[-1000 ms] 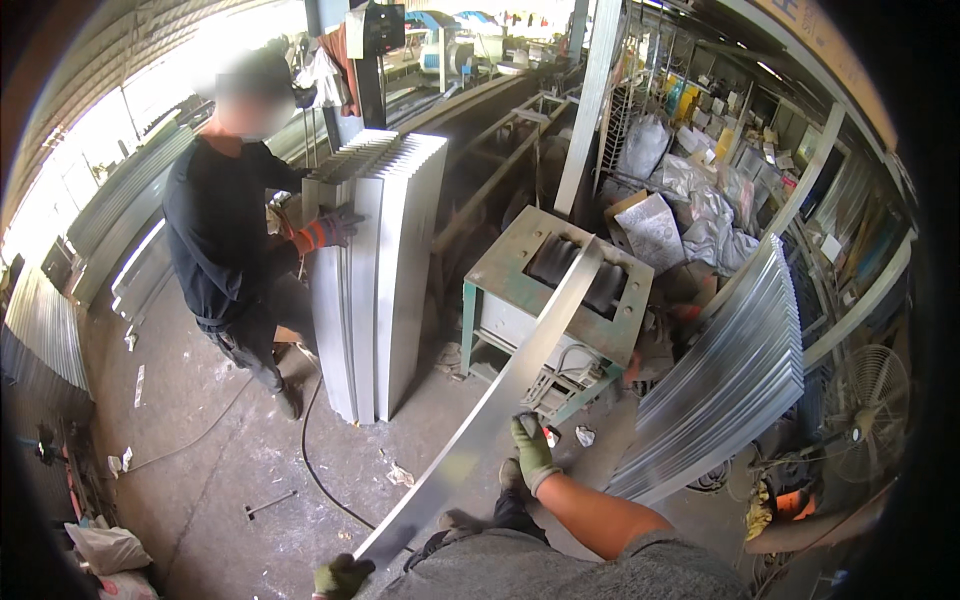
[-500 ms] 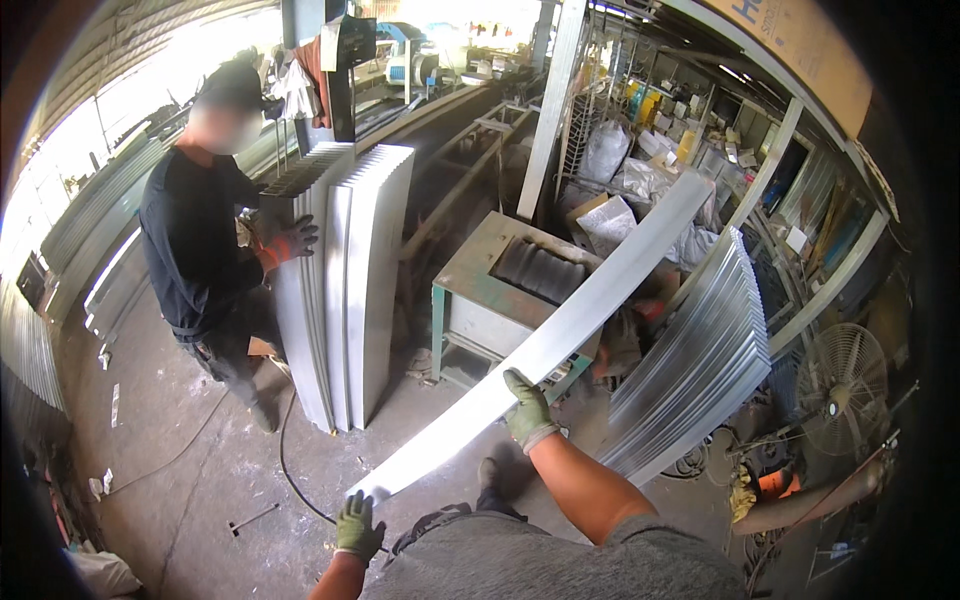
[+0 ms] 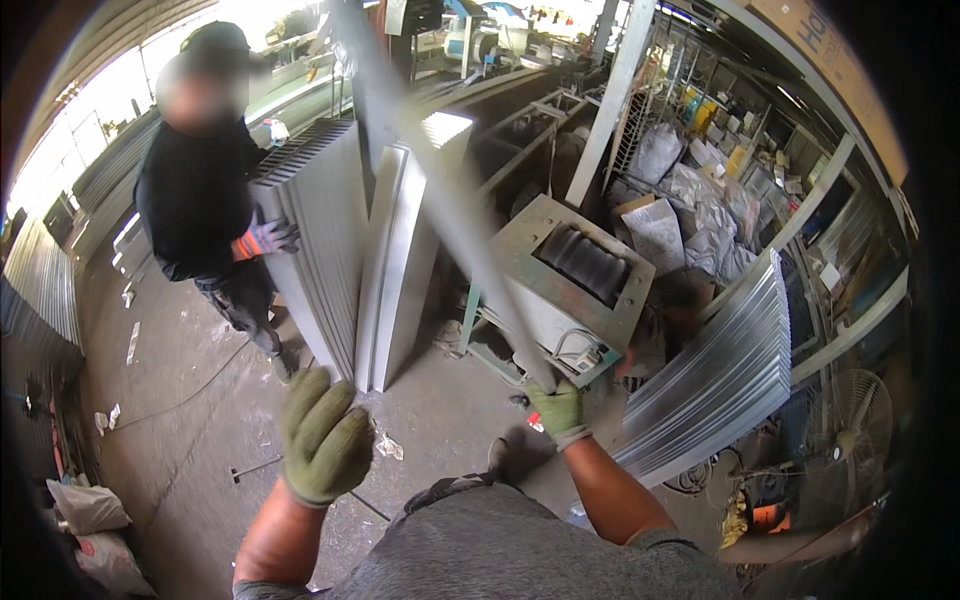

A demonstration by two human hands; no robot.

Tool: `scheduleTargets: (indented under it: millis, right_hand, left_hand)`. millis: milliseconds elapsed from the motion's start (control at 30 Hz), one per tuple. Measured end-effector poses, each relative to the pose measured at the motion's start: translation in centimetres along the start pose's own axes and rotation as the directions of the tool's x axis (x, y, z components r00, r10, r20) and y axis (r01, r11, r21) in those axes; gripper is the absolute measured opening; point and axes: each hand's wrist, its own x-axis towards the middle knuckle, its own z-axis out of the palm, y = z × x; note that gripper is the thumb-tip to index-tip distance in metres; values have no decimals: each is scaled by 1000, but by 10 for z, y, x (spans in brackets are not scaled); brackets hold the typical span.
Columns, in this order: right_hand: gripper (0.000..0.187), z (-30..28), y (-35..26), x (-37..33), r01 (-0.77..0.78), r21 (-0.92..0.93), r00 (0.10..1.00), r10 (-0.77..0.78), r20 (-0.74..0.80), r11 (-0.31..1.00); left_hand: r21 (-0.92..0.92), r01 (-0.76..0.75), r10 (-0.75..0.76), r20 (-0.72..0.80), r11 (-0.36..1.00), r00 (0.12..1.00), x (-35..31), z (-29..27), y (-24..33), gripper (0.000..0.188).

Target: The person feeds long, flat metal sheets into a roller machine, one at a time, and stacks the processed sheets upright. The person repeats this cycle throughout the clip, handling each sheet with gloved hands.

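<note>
My right hand (image 3: 558, 413), in a green work glove, grips the lower end of a long pale metal slat (image 3: 480, 262). The slat is blurred and slants up and to the left, its far end high in the view. My left hand (image 3: 325, 440), in a matching glove, is raised at lower left, apart from the slat. Its fingers are loosely curled in, with nothing visible in them. Beyond the slat stand upright metal slats (image 3: 415, 235). A co-worker (image 3: 195, 190) at left rests a gloved hand on another upright bundle (image 3: 318, 225).
A worn metal machine with black ribbed rollers (image 3: 588, 262) stands ahead. Curved slats (image 3: 715, 370) lean at right, near a round fan (image 3: 848, 425). A metal post (image 3: 612, 105) rises behind the machine. A T-shaped tool (image 3: 255, 468) lies on the floor at left.
The slat has swung from lying across my front to pointing up and away leftward. My left hand has left its near end and risen; my right hand now holds the lower end.
</note>
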Motion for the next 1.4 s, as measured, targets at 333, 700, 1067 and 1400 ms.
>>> scheduleTargets:
  millis: [333, 700, 1067, 1400]
  right_hand:
    - [50, 28, -38, -25, 470, -202, 832, -354, 428, 859]
    - [34, 33, 18, 40, 769, -323, 548, -310, 777, 551]
    - [39, -7, 123, 177, 658, -607, 688, -30, 725, 446]
    - [44, -76, 156, 331, 239, -441, 844, 39, 534, 865]
  left_hand:
    - [580, 73, -430, 507, 811, 747, -31, -114, -9, 95]
    - [483, 587, -672, 726, 650, 147, -260, -61, 18, 39]
    - [581, 684, -652, 731, 442, -201, -250, 166, 84, 31]
    - [511, 722, -551, 807, 467, -214, -145, 310, 55, 34]
